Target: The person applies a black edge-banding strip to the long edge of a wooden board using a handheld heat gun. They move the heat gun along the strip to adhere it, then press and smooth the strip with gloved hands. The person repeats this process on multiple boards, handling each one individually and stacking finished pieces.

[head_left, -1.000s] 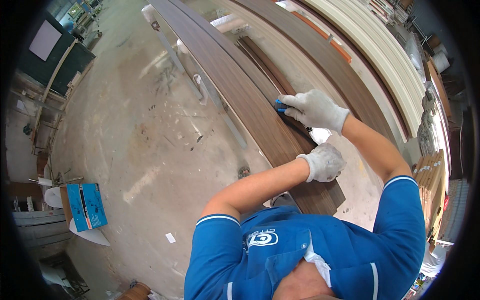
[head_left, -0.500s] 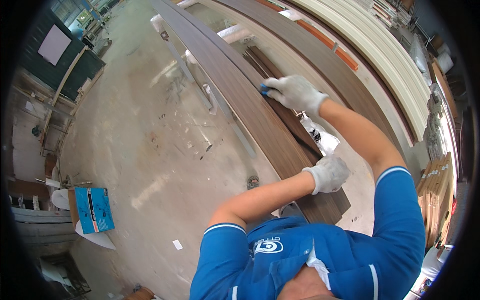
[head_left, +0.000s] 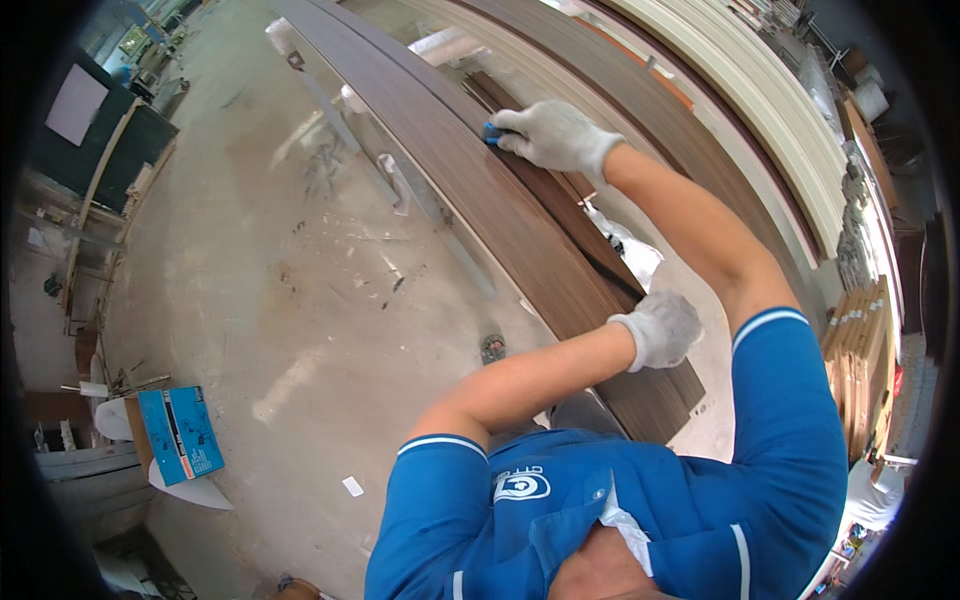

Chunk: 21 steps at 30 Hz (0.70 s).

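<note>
Tool (head_left: 491, 133), small, blue, at 12 o'clock, pinched in my right hand (head_left: 555, 138) by brown plank (head_left: 480, 200), which runs 11 to 4 o'clock. My left hand (head_left: 664, 330), 3 o'clock, curled at plank; its hold I cannot tell.

there are two hands (head_left: 560, 137), one blue object (head_left: 491, 133), one blue carton (head_left: 185, 432).

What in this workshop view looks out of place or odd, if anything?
A small white rectangle, possibly paper, lies alone on the concrete floor to the person's left, as if dropped. Crumpled white sheeting also bunches beside the brown wood-grain planks, looking untidy next to them.
</note>
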{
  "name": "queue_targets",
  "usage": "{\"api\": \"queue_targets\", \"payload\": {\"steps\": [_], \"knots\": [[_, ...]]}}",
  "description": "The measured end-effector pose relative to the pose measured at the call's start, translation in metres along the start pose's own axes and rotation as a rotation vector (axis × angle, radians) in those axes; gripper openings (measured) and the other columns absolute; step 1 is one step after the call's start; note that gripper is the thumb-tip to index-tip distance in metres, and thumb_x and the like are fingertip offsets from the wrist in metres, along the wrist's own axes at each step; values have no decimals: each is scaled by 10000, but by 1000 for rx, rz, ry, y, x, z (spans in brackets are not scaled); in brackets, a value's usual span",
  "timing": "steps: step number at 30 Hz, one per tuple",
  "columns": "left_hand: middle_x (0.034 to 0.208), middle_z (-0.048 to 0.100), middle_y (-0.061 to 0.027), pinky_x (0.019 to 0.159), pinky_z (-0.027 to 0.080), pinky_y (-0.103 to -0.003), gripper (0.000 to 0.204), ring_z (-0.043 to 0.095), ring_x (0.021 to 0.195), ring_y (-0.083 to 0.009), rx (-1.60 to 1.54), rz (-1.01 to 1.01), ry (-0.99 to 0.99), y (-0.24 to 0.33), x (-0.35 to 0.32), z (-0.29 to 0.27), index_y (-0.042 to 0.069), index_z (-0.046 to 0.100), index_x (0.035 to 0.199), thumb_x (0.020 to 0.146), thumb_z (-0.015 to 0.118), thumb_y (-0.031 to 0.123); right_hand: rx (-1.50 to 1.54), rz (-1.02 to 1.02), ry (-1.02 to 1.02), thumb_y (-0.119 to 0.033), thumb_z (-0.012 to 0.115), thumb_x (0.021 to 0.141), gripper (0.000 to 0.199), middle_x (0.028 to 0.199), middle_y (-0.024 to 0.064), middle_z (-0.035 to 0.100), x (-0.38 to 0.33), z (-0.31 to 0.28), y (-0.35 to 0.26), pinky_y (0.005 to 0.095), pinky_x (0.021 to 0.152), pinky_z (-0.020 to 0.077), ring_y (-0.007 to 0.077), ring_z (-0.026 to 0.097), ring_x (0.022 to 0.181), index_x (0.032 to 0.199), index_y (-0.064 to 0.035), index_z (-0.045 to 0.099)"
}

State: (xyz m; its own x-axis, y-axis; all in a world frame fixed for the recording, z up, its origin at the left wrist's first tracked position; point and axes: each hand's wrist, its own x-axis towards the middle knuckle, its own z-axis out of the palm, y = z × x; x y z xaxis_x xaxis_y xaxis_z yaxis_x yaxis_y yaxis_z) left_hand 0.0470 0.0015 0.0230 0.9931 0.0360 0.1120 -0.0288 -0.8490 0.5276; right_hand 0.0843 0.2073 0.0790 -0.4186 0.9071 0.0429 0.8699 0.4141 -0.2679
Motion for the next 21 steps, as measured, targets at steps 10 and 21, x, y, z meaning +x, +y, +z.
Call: {"api": "queue_targets", "payload": {"steps": [10,21], "knots": [[866,728,-206,784,549,-511,157,718,861,-410,34,-165,-96,19,9,-10,38,732,884,840,662,172,99,-52,22,-338,692,981,332,855,159,742,-194,-3,-6,490,737,549,375,709,774,1271,-178,707],[787,685,-72,836,465,-426,121,688,846,-300,141,-158,256,64,-7,6,137,671,931,947,669,257,1279,474,90,-336,817,879,437,896,-8,667,-397,11,-2,222,551,440,55,563,665,1189,-58,684]]}}
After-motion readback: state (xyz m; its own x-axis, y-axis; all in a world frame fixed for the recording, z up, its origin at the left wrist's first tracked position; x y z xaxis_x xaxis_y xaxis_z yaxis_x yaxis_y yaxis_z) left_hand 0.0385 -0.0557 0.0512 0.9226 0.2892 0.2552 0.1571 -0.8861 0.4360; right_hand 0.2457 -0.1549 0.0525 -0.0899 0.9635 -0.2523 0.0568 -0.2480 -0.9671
